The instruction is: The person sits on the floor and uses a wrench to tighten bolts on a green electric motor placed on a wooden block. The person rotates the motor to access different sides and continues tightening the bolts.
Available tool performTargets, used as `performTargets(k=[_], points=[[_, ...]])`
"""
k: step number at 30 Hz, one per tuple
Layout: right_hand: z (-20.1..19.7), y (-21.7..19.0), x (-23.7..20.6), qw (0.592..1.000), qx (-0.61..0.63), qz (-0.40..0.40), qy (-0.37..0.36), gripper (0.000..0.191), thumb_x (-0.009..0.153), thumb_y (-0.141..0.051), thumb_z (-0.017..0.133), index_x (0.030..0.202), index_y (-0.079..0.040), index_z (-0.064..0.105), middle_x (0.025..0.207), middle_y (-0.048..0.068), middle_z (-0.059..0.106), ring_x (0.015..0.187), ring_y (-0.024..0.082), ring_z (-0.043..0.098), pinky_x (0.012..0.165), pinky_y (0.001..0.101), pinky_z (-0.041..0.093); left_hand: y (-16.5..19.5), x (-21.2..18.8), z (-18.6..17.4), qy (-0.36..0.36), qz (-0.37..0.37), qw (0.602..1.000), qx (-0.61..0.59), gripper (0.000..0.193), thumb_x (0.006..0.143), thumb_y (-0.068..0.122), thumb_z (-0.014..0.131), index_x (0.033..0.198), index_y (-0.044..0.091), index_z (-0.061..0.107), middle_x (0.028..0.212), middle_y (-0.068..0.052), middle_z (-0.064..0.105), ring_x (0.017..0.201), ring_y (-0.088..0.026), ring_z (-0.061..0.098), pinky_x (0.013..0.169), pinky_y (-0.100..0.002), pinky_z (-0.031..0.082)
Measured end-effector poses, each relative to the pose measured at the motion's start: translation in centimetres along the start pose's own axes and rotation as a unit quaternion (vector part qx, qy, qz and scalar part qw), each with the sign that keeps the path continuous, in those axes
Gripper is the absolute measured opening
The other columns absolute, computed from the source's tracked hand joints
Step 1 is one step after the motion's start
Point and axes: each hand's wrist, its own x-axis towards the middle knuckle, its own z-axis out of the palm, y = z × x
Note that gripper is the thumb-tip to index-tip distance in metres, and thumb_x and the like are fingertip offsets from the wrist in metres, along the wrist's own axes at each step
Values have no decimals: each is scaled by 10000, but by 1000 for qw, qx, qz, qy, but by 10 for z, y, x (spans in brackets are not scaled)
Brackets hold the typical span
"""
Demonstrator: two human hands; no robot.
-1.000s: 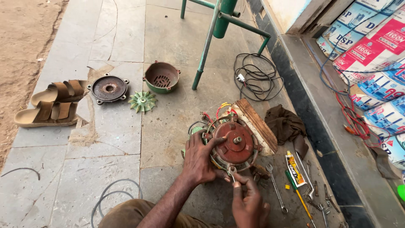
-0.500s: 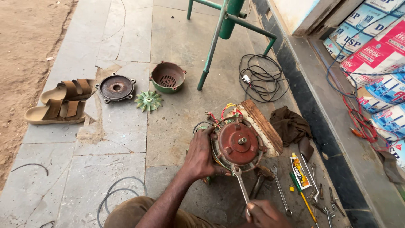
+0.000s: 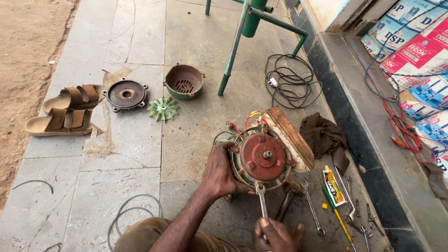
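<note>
Head view: L hand (image 3: pixel 219 170) fingers wrapped on the rim of the red motor end cover (image 3: pixel 262 157), steadying it; R hand (image 3: pixel 276 233) closed round a spanner (image 3: pixel 261 199) whose head sits at the cover's lower edge, btwn both hands; motor rests on grey stone paving (image 3: pixel 130 149) w/ a wood block (image 3: pixel 289 136) behind; 2 sandals (image 3: pixel 63 112), 1 green fan (image 3: pixel 163 109), 1 round end plate (image 3: pixel 126 94), 1 fan cowl (image 3: pixel 185 81), 1 cable coil (image 3: pixel 290 80).

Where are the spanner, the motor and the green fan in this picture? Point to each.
spanner (image 3: pixel 261 200), head view, on its shaft.
motor (image 3: pixel 263 156), head view, on its red end cover.
green fan (image 3: pixel 163 108), head view, on its hub.
</note>
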Motion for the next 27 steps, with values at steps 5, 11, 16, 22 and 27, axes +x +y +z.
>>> performTargets(k=[5, 11, 16, 22, 27], points=[[70, -31, 8, 929, 345, 112, 72, 367, 1055, -385, 381, 927, -79, 536, 449, 18, 331, 292, 126, 262, 290, 344, 226, 0, 1, 1, -10, -8, 1000, 4, 1365, 361, 665, 999, 1369, -38, 406, 1237, -203, 494, 1180, -351, 531, 1060, -474, 455], [172, -108, 38, 854, 465, 91, 215, 381, 1075, -411, 340, 922, -106, 510, 481, -3, 278, 309, 118, 202, 286, 299, 186, 1, 3, 1, 10, 1, 1000, -9, 1337, 326, 586, 1016, 1369, -15, 432, 1227, -189, 522, 1160, -352, 550, 1030, -467, 459], [169, -116, 37, 855, 486, 34, 176, 380, 1064, -419, 352, 913, -106, 505, 453, 5, 269, 286, 135, 210, 274, 306, 216, 4, 5, 1, 36, 18, 999, -22, 1290, 339, 559, 1027, 1340, -15, 450, 1215, -200, 534, 1147, -375, 554, 1005, -470, 461], [154, -105, 24, 884, 456, 35, 95, 397, 1039, -445, 376, 886, -103, 507, 438, 46, 296, 279, 179, 250, 287, 347, 255, 7, 4, 0, 23, -2, 1000, -16, 1263, 357, 537, 1037, 1332, -14, 451, 1202, -189, 538, 1131, -351, 562, 992, -462, 473], [152, -92, 29, 802, 586, 40, 111, 415, 1047, -497, 386, 890, -133, 507, 432, -2, 302, 285, 137, 250, 290, 304, 262, 10, 3, -1, 27, 3, 999, -18, 1262, 357, 535, 1038, 1331, -14, 451, 1207, -186, 542, 1139, -345, 566, 997, -457, 480]])
